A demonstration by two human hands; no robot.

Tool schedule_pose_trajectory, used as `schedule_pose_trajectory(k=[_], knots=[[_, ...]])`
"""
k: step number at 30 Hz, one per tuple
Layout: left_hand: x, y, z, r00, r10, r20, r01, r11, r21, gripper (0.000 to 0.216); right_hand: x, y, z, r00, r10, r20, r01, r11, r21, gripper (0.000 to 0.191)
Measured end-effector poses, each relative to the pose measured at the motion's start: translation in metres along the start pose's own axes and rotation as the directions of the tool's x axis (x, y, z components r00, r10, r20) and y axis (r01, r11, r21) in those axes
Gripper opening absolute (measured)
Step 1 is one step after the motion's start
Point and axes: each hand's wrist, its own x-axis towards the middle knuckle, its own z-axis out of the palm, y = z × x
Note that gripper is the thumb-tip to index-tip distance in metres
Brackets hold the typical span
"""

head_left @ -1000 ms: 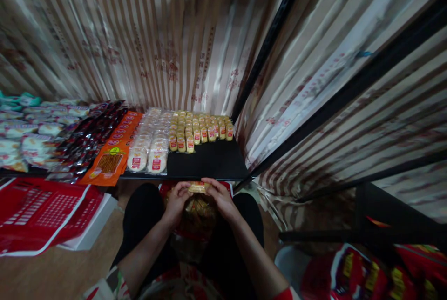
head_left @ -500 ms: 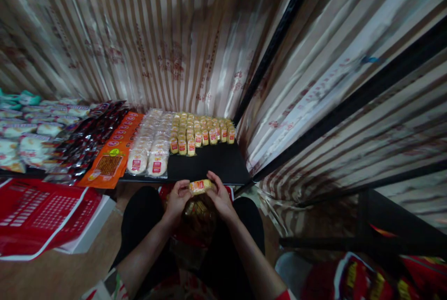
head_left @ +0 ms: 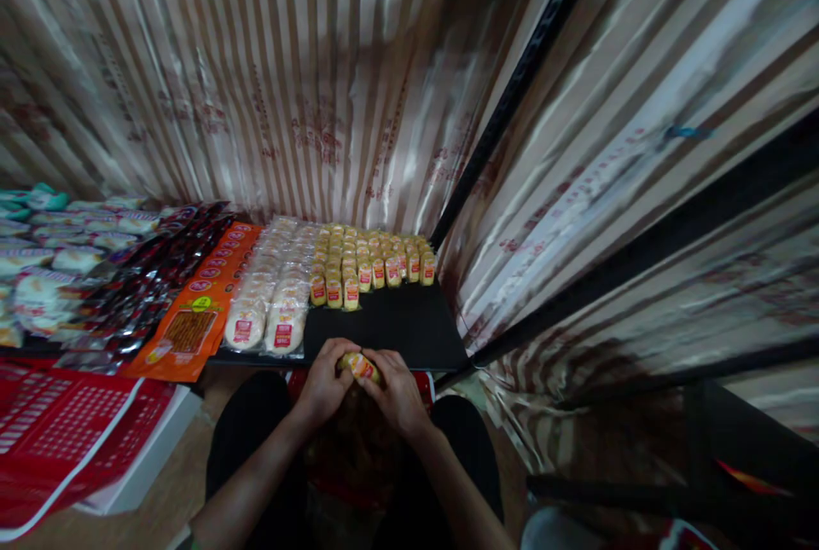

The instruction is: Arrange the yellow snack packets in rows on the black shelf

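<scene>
My left hand [head_left: 325,384] and my right hand [head_left: 395,392] meet at the front edge of a low black shelf [head_left: 397,324], fingers curled around a small yellow snack packet [head_left: 359,366] with a red label. Both hands grip it from opposite sides. Beyond them on the shelf stand rows of the same yellow snack packets [head_left: 368,256]. Below my hands, between my knees, lies a dark bag of packets [head_left: 358,448], mostly hidden in shadow.
Left of the yellow rows lie clear-wrapped round cakes [head_left: 275,290], orange packets [head_left: 198,307], dark red packets [head_left: 159,269] and white packets [head_left: 57,247]. A red basket [head_left: 64,422] sits on the floor at left. Striped sheeting [head_left: 287,81] and a black post [head_left: 512,89] close in the back and right.
The view has tilted, so the shelf sits lower in frame. My hands have closed tighter around the yellow packet and turned it, right at the shelf's front edge.
</scene>
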Motion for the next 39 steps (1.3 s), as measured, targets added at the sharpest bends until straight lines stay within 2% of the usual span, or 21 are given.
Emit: schedule_pose_trajectory(k=[2,5,10,12,15,20,26,29,34,39], knots=[[0.007,0.004,0.0,1.0,0.012,0.023,-0.012,1.0,0.021,0.037,0.004,0.0,0.002,1.0,0.005,0.01,-0.005,1.0,-0.003,0.038],[0.018,0.006,0.004,1.0,-0.004,-0.003,0.004,1.0,0.023,0.034,0.011,0.004,0.008,0.996,0.06,-0.065,-0.059,0.998,0.009,0.037],[0.035,0.0,0.018,0.992,0.0,-0.129,-0.002,1.0,-0.019,0.026,0.032,0.014,0.015,0.94,0.289,-0.184,-0.269,0.955,0.123,0.039],[0.04,-0.006,0.023,0.983,0.055,-0.173,-0.047,0.997,0.054,0.026,0.045,0.019,0.016,0.915,0.339,-0.219,-0.311,0.938,0.152,0.041],[0.047,-0.017,0.03,0.982,0.126,-0.142,-0.087,0.963,0.254,0.032,0.068,0.028,0.016,0.885,0.369,-0.282,-0.338,0.928,0.154,0.042],[0.06,-0.035,0.035,0.982,0.187,0.003,-0.158,0.823,0.545,0.043,0.107,0.043,0.018,0.849,0.377,-0.371,-0.365,0.925,0.106,0.046],[0.074,-0.052,0.037,0.97,0.226,0.094,-0.227,0.683,0.694,0.048,0.136,0.047,0.026,0.861,0.344,-0.375,-0.305,0.939,0.161,0.041],[0.077,-0.059,0.039,0.963,0.258,0.084,-0.239,0.662,0.71,0.048,0.138,0.052,0.034,0.862,0.325,-0.389,-0.251,0.94,0.231,0.038],[0.076,-0.064,0.041,0.949,0.305,0.077,-0.268,0.656,0.705,0.047,0.134,0.058,0.045,0.829,0.316,-0.462,-0.197,0.937,0.287,0.027],[0.075,-0.064,0.04,0.954,0.292,0.072,-0.257,0.665,0.701,0.047,0.137,0.058,0.047,0.846,0.251,-0.471,-0.199,0.967,0.159,0.016]])
